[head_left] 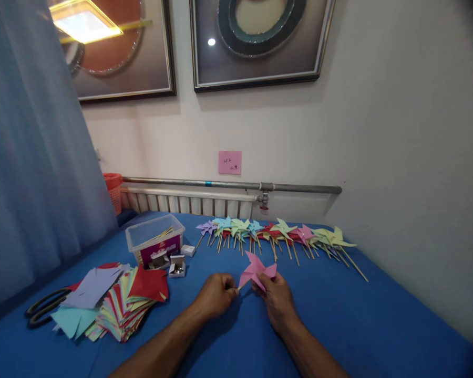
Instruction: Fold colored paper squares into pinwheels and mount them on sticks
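Pink paper pinwheel point(255, 269) held above smooth blue cloth point(347, 325)

From where I stood, the right hand point(278, 302) pinched the pinwheel's crisp, pointed blades between thumb and fingers, and the left hand point(217, 295) pinched its thin stick point(243, 284). The pinwheel was mid-scene, nearer than a row of pastel and red pinwheels point(240, 226). Left lay fanned, slit paper sheets point(122, 302), near a clear plastic tub point(134, 244).

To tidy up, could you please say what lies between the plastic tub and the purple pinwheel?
In the head view, a small white box lies there.
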Motion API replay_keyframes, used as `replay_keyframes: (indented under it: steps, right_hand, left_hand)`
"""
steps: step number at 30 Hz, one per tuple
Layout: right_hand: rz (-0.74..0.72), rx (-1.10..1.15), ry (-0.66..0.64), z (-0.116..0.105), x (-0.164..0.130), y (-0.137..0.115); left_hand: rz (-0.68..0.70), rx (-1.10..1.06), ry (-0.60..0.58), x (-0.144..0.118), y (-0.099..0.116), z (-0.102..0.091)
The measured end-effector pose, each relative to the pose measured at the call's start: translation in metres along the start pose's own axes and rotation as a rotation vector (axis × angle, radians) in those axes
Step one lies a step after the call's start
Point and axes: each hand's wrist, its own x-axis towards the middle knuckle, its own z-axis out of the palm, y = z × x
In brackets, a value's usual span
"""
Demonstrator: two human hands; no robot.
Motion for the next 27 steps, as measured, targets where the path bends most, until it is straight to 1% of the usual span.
replay_keyframes:
  steps: [4, 7, 9, 12, 14, 16, 18, 20, 22, 24, 27]
  right_hand:
    - [-0.021, 0.028, 0.016, -0.003, 0.003, -0.002]
    - [-0.026, 0.029, 0.054, -0.005, 0.004, -0.005]
    - [-0.021, 0.027, 0.063, -0.005, 0.003, -0.008]
    - [-0.017, 0.055, 0.042, -0.004, 0.001, -0.012]
    - [-0.008, 0.088, 0.037, -0.003, 0.000, -0.014]
    - [0.004, 0.093, 0.046, -0.003, -0.001, -0.013]
    - [0.000, 0.043, 0.044, -0.002, -0.002, -0.009]
    - [-0.018, -0.042, 0.001, 0.001, -0.005, -0.004]
    - [-0.042, -0.124, -0.074, 0.005, -0.009, 0.002]
    - [-0.059, -0.197, -0.147, 0.009, -0.013, 0.007]
    - [-0.078, -0.288, -0.190, 0.014, -0.017, 0.009]
  left_hand:
    - [0.026, 0.183, 0.033, -0.007, 0.009, -0.007]
    - [0.010, 0.223, 0.041, -0.009, 0.012, -0.009]
    - [0.014, 0.211, 0.034, -0.008, 0.011, -0.008]
    - [0.008, 0.118, 0.040, -0.003, 0.004, -0.005]
    - [-0.026, -0.002, 0.074, 0.004, 0.000, -0.004]
    - [-0.090, -0.151, 0.133, 0.010, -0.003, -0.005]
    - [-0.170, -0.290, 0.188, 0.014, -0.003, -0.006]
    - [-0.225, -0.384, 0.213, 0.016, -0.001, -0.006]
    - [-0.224, -0.429, 0.208, 0.015, 0.003, -0.003]
    - [-0.197, -0.442, 0.188, 0.012, 0.006, 0.002]
    - [-0.123, -0.390, 0.164, 0.007, 0.010, 0.010]
